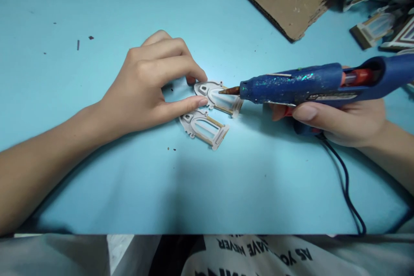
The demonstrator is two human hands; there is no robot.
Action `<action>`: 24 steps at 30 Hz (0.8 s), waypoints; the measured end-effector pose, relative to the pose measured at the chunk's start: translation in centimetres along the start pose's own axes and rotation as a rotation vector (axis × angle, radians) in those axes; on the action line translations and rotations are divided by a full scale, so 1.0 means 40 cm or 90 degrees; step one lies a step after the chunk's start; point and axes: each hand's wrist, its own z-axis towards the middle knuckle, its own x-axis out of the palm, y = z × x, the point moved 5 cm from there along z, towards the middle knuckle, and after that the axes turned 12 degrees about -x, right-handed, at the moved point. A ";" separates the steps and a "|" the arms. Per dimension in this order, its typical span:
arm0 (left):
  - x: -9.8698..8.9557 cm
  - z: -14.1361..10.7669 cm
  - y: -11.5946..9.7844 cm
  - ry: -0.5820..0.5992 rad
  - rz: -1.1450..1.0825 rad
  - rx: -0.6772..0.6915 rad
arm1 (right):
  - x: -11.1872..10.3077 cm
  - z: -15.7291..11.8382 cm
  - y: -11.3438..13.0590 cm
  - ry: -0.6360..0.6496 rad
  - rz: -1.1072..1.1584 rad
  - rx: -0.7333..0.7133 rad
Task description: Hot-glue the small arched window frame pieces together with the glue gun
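Near the middle of the blue table, my left hand (pixel 158 77) pinches the pointed end of a small white window-shaped piece (pixel 223 97) between thumb and forefinger. A similar window-shaped piece (pixel 205 129) lies just in front of it, close under my left thumb. My right hand (pixel 349 120) is wrapped round the handle of a blue glue gun (pixel 291 82) with glittery specks on its barrel. The gun's brown nozzle points left, over the opening of the held piece; whether it touches the piece I cannot tell.
A torn cardboard piece (pixel 281 0) lies at the back right of the table (pixel 97 185). Several white and gold frame parts (pixel 375 28) are heaped at the far right. A black cord (pixel 346 181) runs from the glue gun toward the front edge. Small dark scraps dot the table.
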 end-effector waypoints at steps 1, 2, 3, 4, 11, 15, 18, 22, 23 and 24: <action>0.001 0.000 0.001 -0.003 -0.002 0.001 | -0.001 0.000 0.000 -0.005 0.000 -0.002; 0.002 0.000 0.001 -0.005 -0.005 0.004 | -0.002 -0.001 0.001 -0.009 0.000 -0.003; 0.003 0.000 0.001 -0.009 -0.007 0.009 | -0.002 -0.001 0.001 -0.005 0.000 -0.003; 0.003 0.000 0.001 -0.012 -0.006 0.008 | -0.001 0.000 0.002 0.005 0.000 -0.006; 0.001 0.001 -0.003 0.007 -0.001 -0.036 | -0.006 -0.005 0.007 0.043 0.000 -0.048; -0.005 0.002 -0.007 -0.002 0.006 0.002 | -0.005 -0.007 0.009 0.050 0.005 -0.041; -0.009 0.001 -0.011 -0.014 0.009 0.045 | -0.006 -0.004 0.013 0.060 0.001 -0.052; -0.011 0.000 -0.015 -0.009 0.021 0.029 | -0.007 -0.004 0.014 0.063 -0.002 -0.064; -0.011 0.000 -0.016 -0.008 0.019 0.027 | -0.007 -0.006 0.014 0.061 -0.002 -0.065; -0.011 0.000 -0.018 -0.007 0.018 0.028 | -0.007 -0.007 0.013 0.059 -0.001 -0.062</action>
